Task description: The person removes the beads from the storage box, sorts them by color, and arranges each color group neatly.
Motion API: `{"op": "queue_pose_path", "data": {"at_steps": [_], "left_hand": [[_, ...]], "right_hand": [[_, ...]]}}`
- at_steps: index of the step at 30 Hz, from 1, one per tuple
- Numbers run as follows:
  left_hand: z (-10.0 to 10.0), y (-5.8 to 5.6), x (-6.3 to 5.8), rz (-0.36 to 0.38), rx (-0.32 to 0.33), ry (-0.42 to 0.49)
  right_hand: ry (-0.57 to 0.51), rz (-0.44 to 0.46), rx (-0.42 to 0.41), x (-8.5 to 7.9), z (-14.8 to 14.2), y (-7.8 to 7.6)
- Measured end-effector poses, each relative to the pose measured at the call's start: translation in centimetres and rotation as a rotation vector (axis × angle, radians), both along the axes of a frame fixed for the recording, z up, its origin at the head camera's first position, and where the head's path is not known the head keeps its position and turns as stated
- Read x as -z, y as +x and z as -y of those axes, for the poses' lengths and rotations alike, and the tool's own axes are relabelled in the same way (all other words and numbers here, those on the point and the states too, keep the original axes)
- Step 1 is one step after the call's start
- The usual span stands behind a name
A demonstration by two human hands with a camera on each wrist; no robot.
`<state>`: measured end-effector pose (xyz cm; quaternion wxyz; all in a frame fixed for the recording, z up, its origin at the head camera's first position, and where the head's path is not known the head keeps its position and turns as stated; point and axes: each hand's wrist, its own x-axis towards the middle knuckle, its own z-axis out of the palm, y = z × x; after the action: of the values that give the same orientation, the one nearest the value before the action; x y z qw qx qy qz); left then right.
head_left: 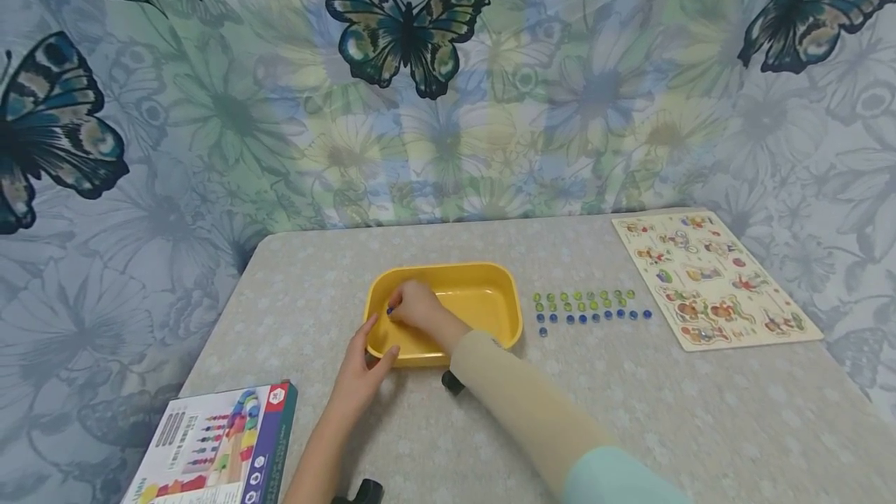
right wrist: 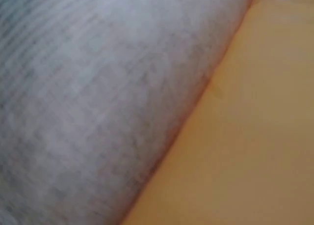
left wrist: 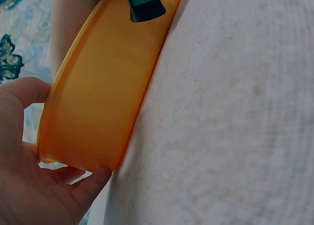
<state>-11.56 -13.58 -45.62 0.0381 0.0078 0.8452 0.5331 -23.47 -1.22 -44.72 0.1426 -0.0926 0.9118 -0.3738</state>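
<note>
A yellow plastic tray [head_left: 483, 303] sits on the table. My left hand [head_left: 364, 368] holds its near left corner; in the left wrist view the hand [left wrist: 44, 161] has its thumb against the rim and fingers along the tray's outer wall [left wrist: 98, 87]. My right hand [head_left: 420, 307] reaches inside the tray and pinches a small dark blue glass bead [head_left: 390, 310] near the left wall. To the right of the tray lie rows of yellow-green glass beads [head_left: 579, 306] and blue glass beads [head_left: 582, 319]. The right wrist view catches only blurred tray wall [right wrist: 255, 126] and tablecloth.
A wooden picture board [head_left: 714, 278] lies at the right of the table. At the front left is a printed toy box [head_left: 217, 442]. A black wrist-strap part [head_left: 453, 383] shows below the tray. Butterfly-print cloth [head_left: 448, 154] hangs behind the table.
</note>
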Motion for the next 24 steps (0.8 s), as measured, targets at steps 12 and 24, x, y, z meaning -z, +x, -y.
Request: {"op": "queue_pose_path", "data": {"at_steps": [12, 24], "left_hand": [[-0.2, 0.1, -0.1, -0.014, 0.014, 0.001], [-0.2, 0.1, -0.2, 0.011, -0.008, -0.025]], "right_hand": [[-0.032, -0.006, -0.136, -0.3, -0.4, 1.4], [-0.154, 0.180, -0.308, -1.2, -3.0, 3.1]]}}
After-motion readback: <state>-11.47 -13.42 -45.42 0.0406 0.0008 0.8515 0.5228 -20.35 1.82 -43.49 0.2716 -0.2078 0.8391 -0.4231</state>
